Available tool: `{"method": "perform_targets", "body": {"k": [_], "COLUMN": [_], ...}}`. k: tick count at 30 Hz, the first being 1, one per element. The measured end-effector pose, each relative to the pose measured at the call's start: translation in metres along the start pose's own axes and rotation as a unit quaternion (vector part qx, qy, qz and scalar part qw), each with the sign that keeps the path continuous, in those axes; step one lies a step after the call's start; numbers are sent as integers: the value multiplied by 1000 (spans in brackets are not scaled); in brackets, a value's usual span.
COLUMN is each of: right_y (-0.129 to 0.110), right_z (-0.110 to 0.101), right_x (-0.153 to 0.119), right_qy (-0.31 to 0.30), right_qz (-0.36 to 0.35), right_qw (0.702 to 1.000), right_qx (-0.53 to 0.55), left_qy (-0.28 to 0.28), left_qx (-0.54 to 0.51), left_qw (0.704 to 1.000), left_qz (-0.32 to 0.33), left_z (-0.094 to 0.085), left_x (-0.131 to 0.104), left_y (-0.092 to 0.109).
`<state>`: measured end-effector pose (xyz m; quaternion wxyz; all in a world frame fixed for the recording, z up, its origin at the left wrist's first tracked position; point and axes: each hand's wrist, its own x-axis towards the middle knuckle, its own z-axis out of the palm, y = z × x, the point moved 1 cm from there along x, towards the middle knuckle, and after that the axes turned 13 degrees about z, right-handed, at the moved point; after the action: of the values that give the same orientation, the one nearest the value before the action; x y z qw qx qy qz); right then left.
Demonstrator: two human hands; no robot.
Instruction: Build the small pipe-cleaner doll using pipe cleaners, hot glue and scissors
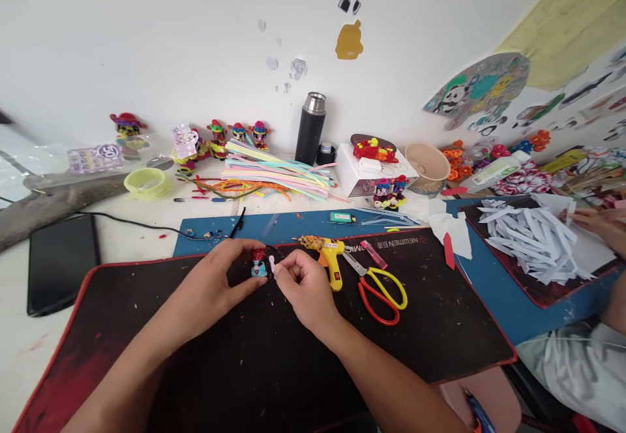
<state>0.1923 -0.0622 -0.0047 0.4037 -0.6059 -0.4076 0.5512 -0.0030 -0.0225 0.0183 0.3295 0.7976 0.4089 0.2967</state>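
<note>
The left hand point(218, 278) grips a small doll point(258, 265) between thumb and fingers. The right hand point(307, 288), just beside it, pinches a pink piece point(272, 261) near the doll. Right of that hand lie a glue gun point(334, 265) and scissors point(380, 291).

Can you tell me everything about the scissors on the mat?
The scissors have two looped handles, one yellow and one red, smooth like plastic, and silvery, metal-looking blades. They lie on the black mat, blades pointing away from the person, toward the yellow glue gun; whether the tips touch it is hard to tell. Nobody is holding them.
</note>
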Motion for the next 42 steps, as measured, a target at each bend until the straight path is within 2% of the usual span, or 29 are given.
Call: {"method": "perform_targets", "body": {"k": [42], "right_y": [-1], "right_z": [0], "right_x": [-1], "right_qy": [-18], "right_qz": [-1], "right_qw": [1000], "right_qx": [-16], "left_qy": [-6], "left_qx": [6], "left_qw": [1000], "left_qz": [5], "left_z": [0], "left_x": [1], "left_y": [6]}}
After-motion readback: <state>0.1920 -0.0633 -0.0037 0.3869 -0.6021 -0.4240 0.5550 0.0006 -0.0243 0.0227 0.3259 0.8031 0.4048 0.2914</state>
